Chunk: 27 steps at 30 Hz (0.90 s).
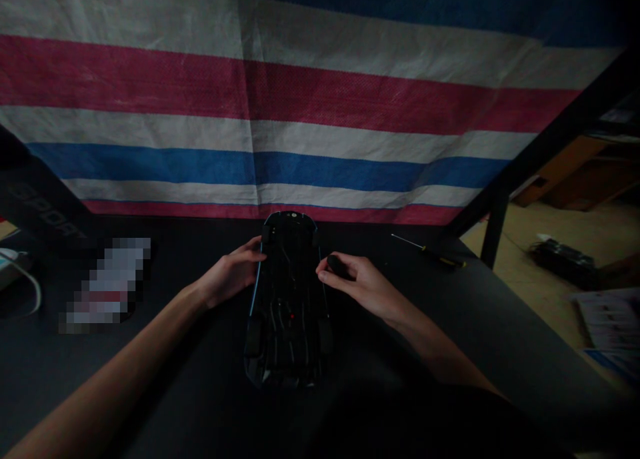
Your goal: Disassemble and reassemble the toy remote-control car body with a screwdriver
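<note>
A toy car [290, 292] lies upside down on the dark table, its black underside facing up and thin blue edges showing along its left side. My left hand [233, 269] grips that left side near the far end, fingers partly hidden by the car. At the car's right side, my right hand [357, 279] is closed, thumb and fingers around a small black rounded piece [339, 266]. Dim light hides what exactly this piece is. A screwdriver [425, 249] with a black and yellow handle lies on the table to the right of my right hand.
Striped sheeting [300, 99] hangs behind the table [200, 392]. A pixelated flat object [107, 286] lies at left, near a white device with a cable [37, 292]. Right of the table, a dark frame post [495, 229] stands, with boxes and clutter on the floor beyond.
</note>
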Motion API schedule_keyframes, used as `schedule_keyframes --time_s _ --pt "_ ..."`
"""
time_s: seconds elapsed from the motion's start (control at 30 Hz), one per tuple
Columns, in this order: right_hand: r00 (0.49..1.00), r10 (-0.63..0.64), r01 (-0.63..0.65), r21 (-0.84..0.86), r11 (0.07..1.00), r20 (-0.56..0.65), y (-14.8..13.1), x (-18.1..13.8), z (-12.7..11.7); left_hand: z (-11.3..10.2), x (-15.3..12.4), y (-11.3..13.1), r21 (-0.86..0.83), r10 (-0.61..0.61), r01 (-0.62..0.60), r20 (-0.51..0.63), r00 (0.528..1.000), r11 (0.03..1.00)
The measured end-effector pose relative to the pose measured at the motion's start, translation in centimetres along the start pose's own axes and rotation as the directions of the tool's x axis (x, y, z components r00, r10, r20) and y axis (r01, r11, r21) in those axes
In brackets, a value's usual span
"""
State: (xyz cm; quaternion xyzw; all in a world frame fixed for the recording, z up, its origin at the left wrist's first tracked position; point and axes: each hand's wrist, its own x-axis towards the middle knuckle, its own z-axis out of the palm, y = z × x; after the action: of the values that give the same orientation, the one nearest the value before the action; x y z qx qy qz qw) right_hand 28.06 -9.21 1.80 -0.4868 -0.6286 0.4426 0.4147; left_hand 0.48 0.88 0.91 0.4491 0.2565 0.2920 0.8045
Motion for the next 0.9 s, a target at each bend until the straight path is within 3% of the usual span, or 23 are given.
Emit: schedule_keyframes --time_s 0.17,0.47,0.8,0.9 --pt "0.999 -0.025 0.024 0.031 0.999 0.024 0.2 0.0 0.3 0.2 -0.1 0.2 0.017 -0.003 0.003 0.002 1.000 1.000" --pt "0.995 0.098 -0.098 0.143 0.985 0.011 -0.4 -0.3 0.4 0.1 0.0 0.1 0.031 0.000 0.001 -0.003 1.000 1.000" --pt "0.967 0.201 -0.129 0.380 0.916 -0.156 -0.1 -0.3 2.9 0.0 0.0 0.1 0.060 -0.020 0.020 0.004 1.000 0.998" --pt "0.966 0.212 -0.116 0.481 0.869 -0.150 -0.1 -0.1 3.1 -0.1 0.0 0.1 0.057 -0.015 0.015 0.004 1.000 0.998"
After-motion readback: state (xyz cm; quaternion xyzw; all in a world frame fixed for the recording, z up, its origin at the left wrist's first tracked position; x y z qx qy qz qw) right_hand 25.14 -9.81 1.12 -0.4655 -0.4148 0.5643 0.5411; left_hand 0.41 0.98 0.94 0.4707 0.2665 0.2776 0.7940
